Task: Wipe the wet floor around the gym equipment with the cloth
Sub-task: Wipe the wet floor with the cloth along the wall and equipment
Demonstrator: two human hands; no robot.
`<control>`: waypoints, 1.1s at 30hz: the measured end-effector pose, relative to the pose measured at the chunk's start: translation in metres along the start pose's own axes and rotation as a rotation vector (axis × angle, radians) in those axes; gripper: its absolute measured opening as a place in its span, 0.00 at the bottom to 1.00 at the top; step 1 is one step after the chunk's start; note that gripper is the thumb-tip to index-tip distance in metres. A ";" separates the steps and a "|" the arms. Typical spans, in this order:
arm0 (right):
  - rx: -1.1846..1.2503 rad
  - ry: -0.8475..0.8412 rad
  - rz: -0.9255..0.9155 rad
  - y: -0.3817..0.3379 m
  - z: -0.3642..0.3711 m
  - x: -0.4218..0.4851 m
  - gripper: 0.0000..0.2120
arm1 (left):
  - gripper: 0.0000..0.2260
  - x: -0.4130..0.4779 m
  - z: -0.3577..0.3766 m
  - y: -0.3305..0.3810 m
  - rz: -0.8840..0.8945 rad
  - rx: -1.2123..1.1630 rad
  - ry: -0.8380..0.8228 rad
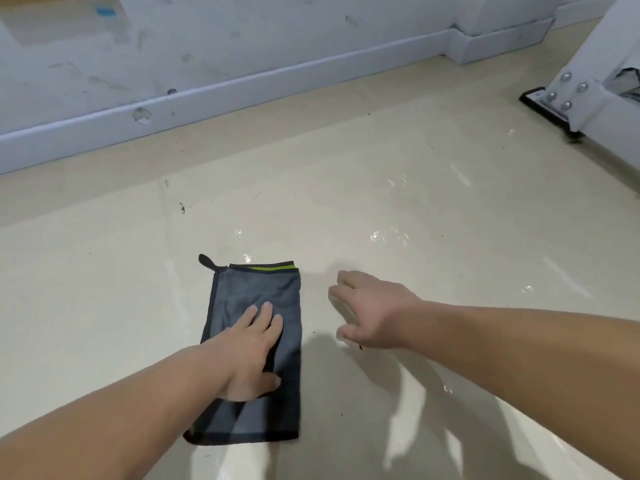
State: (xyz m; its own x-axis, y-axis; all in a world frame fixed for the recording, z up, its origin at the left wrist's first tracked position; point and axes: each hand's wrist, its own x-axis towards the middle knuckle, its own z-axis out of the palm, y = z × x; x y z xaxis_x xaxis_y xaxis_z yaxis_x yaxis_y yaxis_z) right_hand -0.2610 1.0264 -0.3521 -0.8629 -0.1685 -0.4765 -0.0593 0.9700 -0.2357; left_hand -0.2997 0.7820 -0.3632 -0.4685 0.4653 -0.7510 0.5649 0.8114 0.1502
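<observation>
Wet beige floor (pixel 415 209); left hand (pixel 252 351) flat on grey cloth (pixel 256 292)

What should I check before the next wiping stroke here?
1. Cloth flat on the floor: ok, folded and spread flat.
2. Left hand pressing the cloth: ok, palm down on it.
3. Right hand clear of the cloth: ok, open and to its right; floor contact cannot tell.
4. Wet patches left to wipe: not ok, glare ahead and to the right.
5. Path toward the equipment base: ok, only small specks.
6. Cloth soaked through: cannot tell.
</observation>
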 end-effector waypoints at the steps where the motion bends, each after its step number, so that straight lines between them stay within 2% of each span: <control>1: 0.003 0.011 -0.008 0.005 0.000 0.006 0.24 | 0.45 0.003 -0.004 0.001 -0.016 0.004 -0.007; 4: -0.057 0.059 -0.003 0.015 -0.001 0.024 0.37 | 0.43 0.023 -0.019 0.001 -0.087 -0.045 0.031; 6: -0.085 0.054 0.064 0.023 -0.005 0.037 0.48 | 0.42 0.045 -0.033 0.001 -0.139 -0.090 0.083; 9: -0.101 -0.044 0.191 0.043 -0.008 0.053 0.60 | 0.42 0.082 -0.061 0.007 -0.213 -0.130 0.156; 11: -0.054 -0.127 0.245 0.051 -0.007 0.064 0.63 | 0.42 0.102 -0.078 0.015 -0.253 -0.143 0.172; 13: -0.121 -0.160 0.242 0.050 -0.012 0.074 0.61 | 0.41 0.112 -0.088 0.023 -0.297 -0.122 0.165; 16: -0.252 -0.162 0.121 0.044 -0.018 0.084 0.47 | 0.38 0.107 -0.081 0.039 -0.305 -0.127 0.149; 18: -0.246 -0.190 0.122 0.043 -0.020 0.089 0.39 | 0.37 0.094 -0.068 0.055 -0.278 -0.132 0.119; 21: -0.189 -0.247 0.192 0.038 -0.015 0.098 0.32 | 0.36 0.069 -0.058 0.083 -0.261 -0.157 -0.008; 25: -0.214 -0.195 0.228 0.026 -0.014 0.101 0.20 | 0.36 0.048 -0.055 0.110 -0.287 -0.201 -0.175; 30: -0.282 -0.232 0.146 0.032 -0.019 0.099 0.24 | 0.33 0.042 -0.076 0.106 -0.250 -0.158 -0.315; 33: -0.266 -0.316 0.115 0.033 -0.026 0.095 0.29 | 0.37 0.045 -0.085 0.092 -0.219 -0.104 -0.354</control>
State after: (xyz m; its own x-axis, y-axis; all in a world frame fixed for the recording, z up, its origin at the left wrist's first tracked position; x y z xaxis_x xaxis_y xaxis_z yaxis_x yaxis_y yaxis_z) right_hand -0.3581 1.0469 -0.3827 -0.6780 -0.0619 -0.7324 -0.1351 0.9900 0.0414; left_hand -0.3268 0.9072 -0.3282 -0.2978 0.1427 -0.9439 0.3982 0.9172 0.0130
